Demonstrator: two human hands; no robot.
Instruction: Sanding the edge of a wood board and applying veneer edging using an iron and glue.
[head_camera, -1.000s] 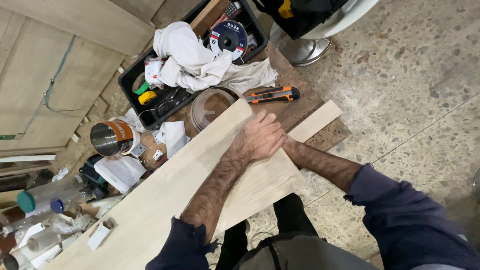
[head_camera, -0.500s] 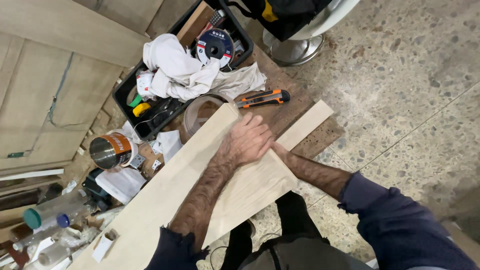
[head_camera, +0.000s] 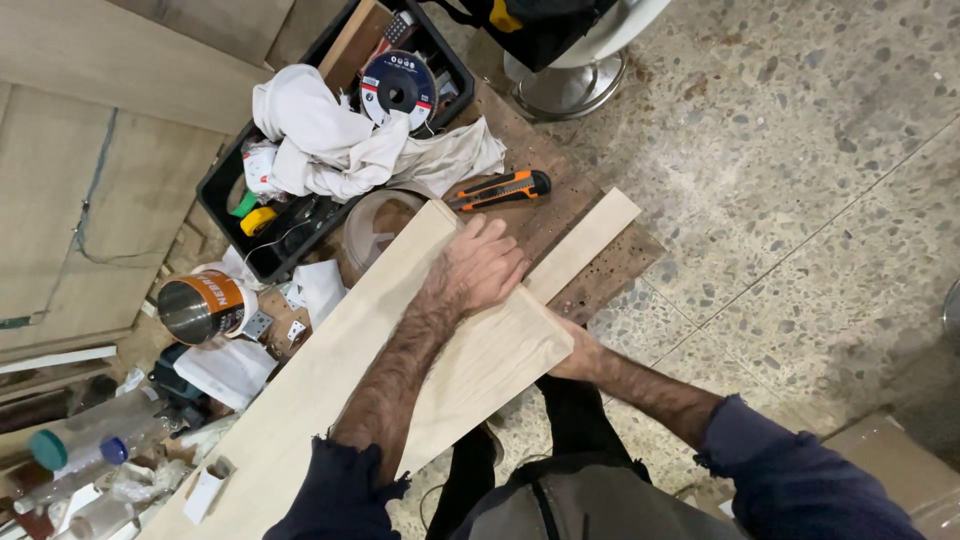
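Pale wooden board (head_camera: 330, 390) lies diagonally across the dark worktop (head_camera: 590, 270), running from 7 o'clock up to 1 o'clock, with a narrower pale strip (head_camera: 585, 243) sticking out at its upper end. Left hand (head_camera: 483, 268) rests flat on the board near frame centre, palm down, fingers loosely together and slightly curled, pressing on the surface, gripping nothing. Right hand (head_camera: 572, 358) sits at the board's lower edge, about 4 o'clock from the left hand, mostly tucked under the wood; cannot tell how its fingers are set. Orange-and-black utility knife (head_camera: 500, 189) lies on the worktop just at 12 o'clock of the left hand, apart from it. Black tray (head_camera: 222, 180) at 11 o'clock holds white rags (head_camera: 325, 140), a round cutting disc (head_camera: 399, 88), a yellow tape measure (head_camera: 259, 220) and small tools. Open metal can (head_camera: 205, 305) with orange label stands at 9 o'clock; contents not visible. Plastic bottles (head_camera: 80, 445) lie at 8 o'clock.
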